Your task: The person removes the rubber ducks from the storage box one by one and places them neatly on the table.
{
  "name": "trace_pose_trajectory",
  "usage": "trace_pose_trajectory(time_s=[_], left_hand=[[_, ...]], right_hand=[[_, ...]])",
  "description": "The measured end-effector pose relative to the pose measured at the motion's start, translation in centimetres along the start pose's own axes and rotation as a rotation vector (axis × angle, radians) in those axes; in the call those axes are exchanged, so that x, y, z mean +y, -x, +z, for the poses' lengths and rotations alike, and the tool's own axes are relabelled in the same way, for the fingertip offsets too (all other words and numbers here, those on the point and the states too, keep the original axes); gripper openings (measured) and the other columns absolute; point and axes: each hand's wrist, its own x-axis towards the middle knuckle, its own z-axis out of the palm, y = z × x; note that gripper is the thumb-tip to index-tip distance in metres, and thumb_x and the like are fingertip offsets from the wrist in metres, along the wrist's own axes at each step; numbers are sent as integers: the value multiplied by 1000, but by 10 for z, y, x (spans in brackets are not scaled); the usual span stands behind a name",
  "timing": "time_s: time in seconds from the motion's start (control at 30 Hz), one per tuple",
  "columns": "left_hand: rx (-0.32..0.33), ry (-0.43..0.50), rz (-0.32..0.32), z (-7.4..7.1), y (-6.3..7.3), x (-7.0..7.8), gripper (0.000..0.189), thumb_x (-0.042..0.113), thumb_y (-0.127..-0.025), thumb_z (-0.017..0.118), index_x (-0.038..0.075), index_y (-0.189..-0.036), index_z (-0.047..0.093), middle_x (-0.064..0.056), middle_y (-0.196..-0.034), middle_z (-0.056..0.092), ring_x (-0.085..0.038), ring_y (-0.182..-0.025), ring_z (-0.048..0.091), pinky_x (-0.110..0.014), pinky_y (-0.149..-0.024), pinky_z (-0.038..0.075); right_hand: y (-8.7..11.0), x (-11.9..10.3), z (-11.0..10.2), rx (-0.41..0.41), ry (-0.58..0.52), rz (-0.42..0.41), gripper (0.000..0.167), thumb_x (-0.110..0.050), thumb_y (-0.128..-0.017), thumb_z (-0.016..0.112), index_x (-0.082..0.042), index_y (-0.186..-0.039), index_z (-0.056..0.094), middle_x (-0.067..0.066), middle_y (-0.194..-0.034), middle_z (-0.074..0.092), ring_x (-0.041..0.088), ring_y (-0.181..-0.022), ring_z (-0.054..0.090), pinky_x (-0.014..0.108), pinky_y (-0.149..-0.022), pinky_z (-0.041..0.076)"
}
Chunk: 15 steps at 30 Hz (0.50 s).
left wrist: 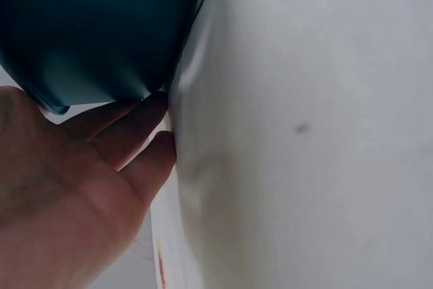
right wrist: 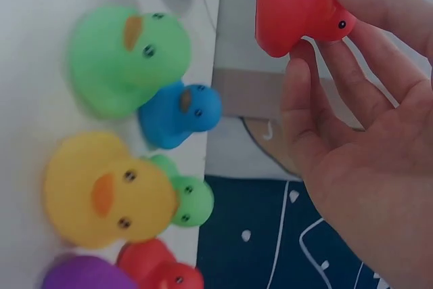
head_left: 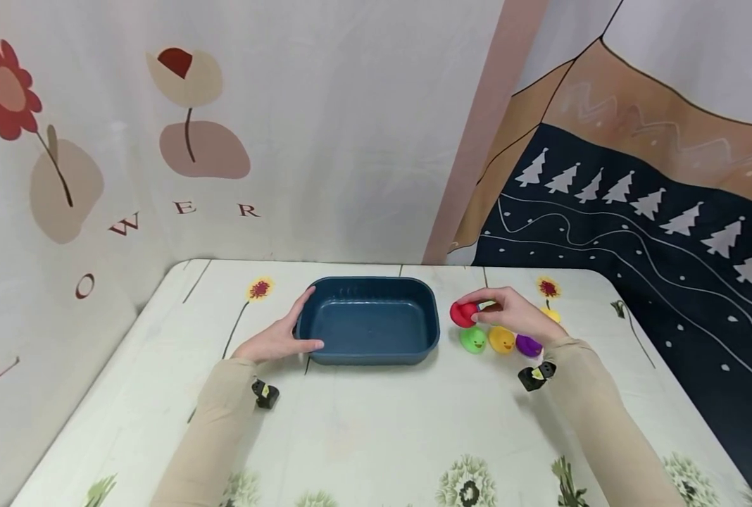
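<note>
My right hand (head_left: 505, 310) pinches a red rubber duck (head_left: 463, 314) between thumb and fingers, tilted and raised beside the basin's right end. In the right wrist view this duck (right wrist: 298, 8) lies sideways at the fingertips. My left hand (head_left: 281, 336) holds the left end of a dark blue rectangular basin (head_left: 368, 359), thumb over the front left corner and index finger at the back left. Other fingers (left wrist: 135, 126) touch its outer wall. Below the right hand sit a green duck (head_left: 473, 340), a yellow duck (head_left: 501, 340) and a purple duck (head_left: 529, 345).
The right wrist view shows smaller ducks behind: a blue one (right wrist: 179, 114), a green one (right wrist: 193, 201) and a red one (right wrist: 161, 269). A flowered white cloth (head_left: 376, 429) covers the table. Printed curtains (head_left: 351, 141) hang along its back and sides.
</note>
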Motion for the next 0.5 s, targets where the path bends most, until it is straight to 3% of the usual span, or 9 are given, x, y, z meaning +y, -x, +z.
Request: trace_pose_trajectory(time_s=[0.27, 0.5], left_hand=[[-2, 8, 12, 1, 0, 1, 104, 34, -87, 72, 33, -155, -6, -17, -160, 0, -48, -138, 18, -67, -103, 24], [-1, 9, 5, 1, 0, 1, 103, 31, -88, 72, 34, -155, -6, -16, -160, -1, -49, -138, 18, -67, -103, 24]], right_hand=[[21, 17, -2, 65, -7, 18, 33, -6, -92, 60, -2, -125, 63, 20, -126, 57, 32, -104, 58, 28, -85, 50], [36, 25, -7, 134, -21, 10, 33, -6, -92, 63, -1, -125, 63, 20, -128, 56, 36, -111, 53, 23, -86, 49]])
